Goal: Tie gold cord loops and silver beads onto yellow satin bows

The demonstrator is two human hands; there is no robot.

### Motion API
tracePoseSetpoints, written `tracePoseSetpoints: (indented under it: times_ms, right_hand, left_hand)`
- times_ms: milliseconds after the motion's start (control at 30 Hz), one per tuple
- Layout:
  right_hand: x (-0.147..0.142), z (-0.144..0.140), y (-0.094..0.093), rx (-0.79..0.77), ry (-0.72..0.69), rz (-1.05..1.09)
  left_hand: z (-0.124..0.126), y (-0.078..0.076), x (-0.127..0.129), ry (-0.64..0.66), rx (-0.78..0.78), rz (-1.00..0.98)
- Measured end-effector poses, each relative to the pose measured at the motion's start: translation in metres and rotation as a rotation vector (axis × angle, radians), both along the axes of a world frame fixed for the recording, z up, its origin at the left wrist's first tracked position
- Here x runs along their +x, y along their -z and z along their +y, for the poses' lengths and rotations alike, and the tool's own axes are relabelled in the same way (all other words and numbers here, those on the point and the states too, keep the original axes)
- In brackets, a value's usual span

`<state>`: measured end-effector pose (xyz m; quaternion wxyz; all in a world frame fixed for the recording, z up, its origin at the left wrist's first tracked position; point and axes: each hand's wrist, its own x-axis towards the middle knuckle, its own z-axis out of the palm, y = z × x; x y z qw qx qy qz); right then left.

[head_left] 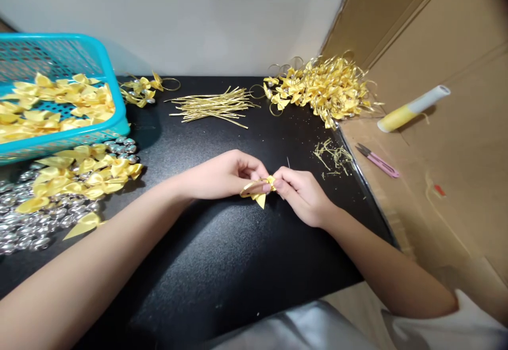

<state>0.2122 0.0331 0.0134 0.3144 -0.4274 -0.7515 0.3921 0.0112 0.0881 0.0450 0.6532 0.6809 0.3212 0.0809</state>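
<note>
Black and faintly glossy, the tabletop (222, 265) runs back to a pale wall, with brown cardboard (436, 180) rising along its 3 o'clock side. Near its middle a small yellow ribbon bow (260, 194) is pinched between both hands, raised just off the surface. It lies roughly crosswise, its gold loop toward 9 o'clock and a pointed satin tail hanging toward 6 o'clock. The left hand (224, 175) closes on it from 9 o'clock, fingertips together on the loop end; the right hand (304, 194) grips the other end from 3 o'clock, fingers curled shut on it. Both sit equally close, touching the bow.

Farther out, a bundle of gold strands (212, 105) lies at 12 o'clock, a heap of finished bows (321, 88) at 1 o'clock, and clippings (333, 156) beside pink snips (379, 162) at 2 o'clock. Toward 9 and 10 o'clock sit loose yellow bows (83, 175) over silver beads (27, 228), and a turquoise basket (115, 119) holding more.
</note>
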Motion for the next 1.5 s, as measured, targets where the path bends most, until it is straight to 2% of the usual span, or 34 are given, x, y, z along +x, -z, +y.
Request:
tracePoseSetpoints:
  times_ms: [300,400,600,900,1133,1300,1400,1500]
  right_hand:
    - [-0.002,0.001,0.000,-0.075,0.067,0.079]
    - [-0.002,0.001,0.001,-0.143,0.132,0.124]
    - [-0.007,0.001,0.000,-0.199,0.200,0.114]
    - [-0.018,0.001,0.004,-0.130,0.279,0.053]
    - [-0.019,0.000,0.004,-0.105,0.292,0.072]
    - [-0.017,0.002,0.006,-0.080,0.235,0.039]
    - [-0.017,0.004,0.006,-0.093,0.203,0.068]
    - [-0.016,0.007,0.005,-0.135,0.209,0.091]
  left_hand:
    - [0.000,0.011,0.006,-0.206,0.012,-0.140]
    - [-0.006,0.021,0.012,-0.326,0.120,-0.154]
    - [-0.014,0.040,0.019,-0.442,0.306,-0.203]
    - [-0.021,0.040,0.021,-0.474,0.466,-0.263]
    - [-0.022,0.041,0.022,-0.516,0.577,-0.220]
    - [-0.024,0.040,0.023,-0.541,0.648,-0.163]
    - [-0.023,0.040,0.024,-0.556,0.605,-0.173]
    - [-0.019,0.043,0.023,-0.522,0.457,-0.264]
